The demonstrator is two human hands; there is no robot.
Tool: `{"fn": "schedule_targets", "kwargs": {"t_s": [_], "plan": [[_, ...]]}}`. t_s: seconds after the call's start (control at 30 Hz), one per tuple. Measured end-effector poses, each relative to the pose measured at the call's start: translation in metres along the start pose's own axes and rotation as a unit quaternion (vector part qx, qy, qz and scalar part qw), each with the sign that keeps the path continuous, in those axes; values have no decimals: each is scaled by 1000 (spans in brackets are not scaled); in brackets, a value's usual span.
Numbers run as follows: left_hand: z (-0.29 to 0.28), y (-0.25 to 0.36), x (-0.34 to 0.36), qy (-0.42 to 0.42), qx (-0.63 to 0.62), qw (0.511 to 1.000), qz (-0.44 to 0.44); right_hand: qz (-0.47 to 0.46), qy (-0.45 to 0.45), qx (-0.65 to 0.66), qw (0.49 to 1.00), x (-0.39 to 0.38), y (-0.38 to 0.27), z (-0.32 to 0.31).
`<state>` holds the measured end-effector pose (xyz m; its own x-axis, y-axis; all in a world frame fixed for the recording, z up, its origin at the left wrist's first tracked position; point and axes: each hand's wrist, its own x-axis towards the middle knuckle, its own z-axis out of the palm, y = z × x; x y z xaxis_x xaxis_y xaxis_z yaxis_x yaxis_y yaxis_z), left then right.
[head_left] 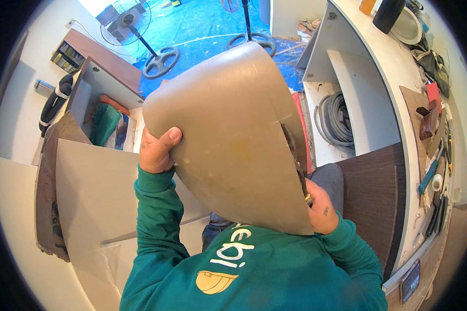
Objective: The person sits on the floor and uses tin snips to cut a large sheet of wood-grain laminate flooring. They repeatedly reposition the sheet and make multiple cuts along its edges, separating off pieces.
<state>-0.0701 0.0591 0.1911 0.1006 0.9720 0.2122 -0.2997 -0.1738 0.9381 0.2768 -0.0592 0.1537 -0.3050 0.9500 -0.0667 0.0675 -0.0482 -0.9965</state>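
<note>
Up front, centre of view, we're holding a tan laminate sheet point(233, 135) bowed into a curve. Left hand point(158, 150) grips its left edge, thumb pressed on the face, other fingers behind it, cannot tell their spread. Right hand point(320, 207) holds the lower right edge; fingers probably curled under, mostly hidden. Grey board point(93, 192) lies below left, dark wood panel point(373, 202) on the right, coiled grey hose point(336, 118) in the white cabinet point(379, 67)

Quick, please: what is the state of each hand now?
Left hand: closed on the left edge of the curved grey-brown sheet.
Right hand: gripping the sheet's right edge, fingers hidden behind it.
</note>
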Motion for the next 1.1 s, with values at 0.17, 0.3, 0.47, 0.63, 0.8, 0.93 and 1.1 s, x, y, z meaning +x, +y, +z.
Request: {"fn": "schedule_targets", "kwargs": {"t_s": [0.17,0.3,0.47,0.63,0.8,0.93,1.1], "plan": [[-2,-2,0,8,24,1000,-12,-20,-17,21,999,-1,2,3],[-1,3,-1,5,40,999,-30,-21,-21,4,1000,-1,0,1],[0,5,2,5,131,991,-28,-4,9,37,999,1,7,1],[18,14,10,23,87,996,-7,-69,41,-82,993,7,15,-5],[21,20,9,17,123,992,-15,-29,60,-30,997,-1,13,-4],[12,24,4,-1,141,989,-37,-33,65,-45,996,-5,9,-4],[20,26,5,-5,98,995,-25,-37,75,-47,995,-9,5,-3]]}}
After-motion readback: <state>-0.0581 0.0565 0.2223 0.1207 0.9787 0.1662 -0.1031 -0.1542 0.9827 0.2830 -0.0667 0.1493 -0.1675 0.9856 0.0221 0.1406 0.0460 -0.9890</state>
